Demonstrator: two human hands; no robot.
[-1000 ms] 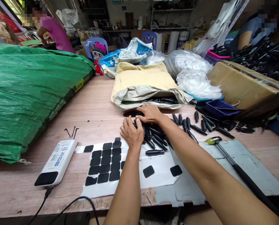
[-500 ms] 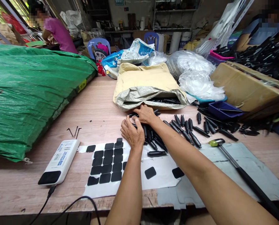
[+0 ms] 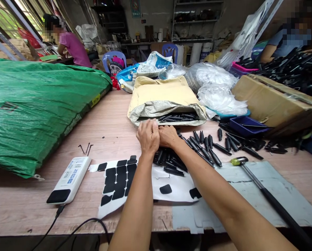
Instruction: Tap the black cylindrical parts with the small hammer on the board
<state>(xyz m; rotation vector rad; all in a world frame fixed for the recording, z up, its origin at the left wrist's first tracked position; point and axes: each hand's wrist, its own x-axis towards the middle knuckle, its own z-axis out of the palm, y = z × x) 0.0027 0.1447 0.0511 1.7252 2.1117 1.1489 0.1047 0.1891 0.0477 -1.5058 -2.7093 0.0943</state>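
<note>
A cream woven sack (image 3: 161, 91) lies with its mouth facing me, and black tubular parts (image 3: 178, 117) show inside. At the left of the mouth's lower lip, my left hand (image 3: 147, 136) is closed on the edge. Close beside it, my right hand (image 3: 169, 136) is bent over the same lip with curled fingers; its fingertips are hidden. Under my wrists lies a pile of similar black parts (image 3: 173, 164), partly on a white sheet with black rounded-square stickers (image 3: 121, 175). More black parts (image 3: 205, 148) are scattered to the right.
A large green sack (image 3: 41, 111) fills the left side, near a white power bank (image 3: 69, 179) with a cable. To the right lie a hammer (image 3: 260, 186) on grey card, a blue tray (image 3: 246, 126) and a cardboard box (image 3: 273, 99). Two people sit farther back.
Both hands have moved from the pile up to the sack's lip. The mouth gapes wider and shows more parts. The white sheet has bent and shifted, and the view has tilted up slightly.
</note>
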